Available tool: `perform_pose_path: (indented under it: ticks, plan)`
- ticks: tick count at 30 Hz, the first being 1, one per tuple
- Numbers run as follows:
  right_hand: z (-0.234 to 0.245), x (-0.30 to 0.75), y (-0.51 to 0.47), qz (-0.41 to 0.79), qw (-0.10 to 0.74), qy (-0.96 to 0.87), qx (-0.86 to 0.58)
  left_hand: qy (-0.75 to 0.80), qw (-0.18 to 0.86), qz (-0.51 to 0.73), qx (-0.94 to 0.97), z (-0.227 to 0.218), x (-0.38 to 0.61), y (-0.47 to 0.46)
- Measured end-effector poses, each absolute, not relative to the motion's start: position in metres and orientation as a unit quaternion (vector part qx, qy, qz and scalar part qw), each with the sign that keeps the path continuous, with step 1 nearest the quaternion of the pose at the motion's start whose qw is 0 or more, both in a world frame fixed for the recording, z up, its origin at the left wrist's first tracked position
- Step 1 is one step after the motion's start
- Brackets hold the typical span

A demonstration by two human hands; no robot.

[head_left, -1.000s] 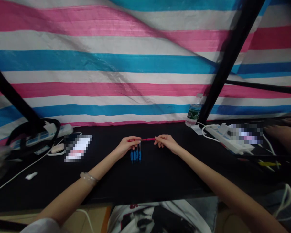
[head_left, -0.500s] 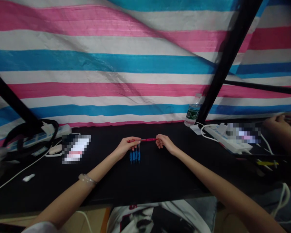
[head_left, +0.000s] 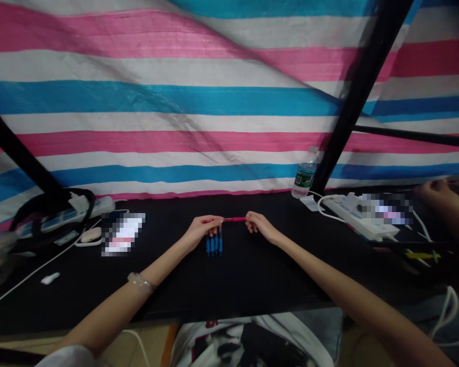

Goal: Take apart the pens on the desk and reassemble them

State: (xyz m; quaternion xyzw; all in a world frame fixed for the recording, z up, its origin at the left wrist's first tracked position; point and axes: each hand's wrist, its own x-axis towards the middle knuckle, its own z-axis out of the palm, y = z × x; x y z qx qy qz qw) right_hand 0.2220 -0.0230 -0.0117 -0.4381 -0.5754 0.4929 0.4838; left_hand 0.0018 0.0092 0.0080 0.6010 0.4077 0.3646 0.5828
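Red pen (head_left: pixel 233 219), level and crosswise above the black table (head_left: pixel 252 290), one end in each hand. Left hand (head_left: pixel 201 232) curled and pinching the pen's left end between fingers and thumb; right hand (head_left: pixel 258 225) pinching the other end with the fingertips, the middle of the pen bare between the two. Directly below the left hand, four blue pens (head_left: pixel 213 245) side by side, upper ends hidden behind the fingers. On the left wrist, one clear bangle (head_left: pixel 140 282).

Farther left on the table, one blurred-out patch (head_left: pixel 122 233), one white computer mouse (head_left: pixel 91 235), one small white object (head_left: pixel 50 278) and one power strip (head_left: pixel 57 223) with a black strap (head_left: pixel 49 204) looped over it. Farther right, one water bottle (head_left: pixel 305 173) against the back edge, one white power strip (head_left: pixel 354 216) under a second blurred-out patch (head_left: pixel 386 209), and one yellow object (head_left: pixel 423 255). At the far right, a co-worker's hand (head_left: pixel 438 191), well apart from both of the person's own. Behind everything, a pink, white and blue striped tarp (head_left: pixel 176 97) and two black poles (head_left: pixel 361 86)
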Motion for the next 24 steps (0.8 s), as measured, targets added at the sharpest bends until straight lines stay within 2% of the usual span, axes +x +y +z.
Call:
perform_pose_path:
  ticks: [12, 24]
  plan:
    - [-0.005, 0.224, -0.029, 0.476, 0.428, -0.633, -0.435, 0.409, 0.566, 0.360, 0.619, 0.006, 0.000, 0.011]
    - [-0.009, 0.224, -0.026, 0.464, 0.459, -0.615, -0.442, 0.399, 0.606, 0.387, 0.569, 0.015, 0.003, 0.007]
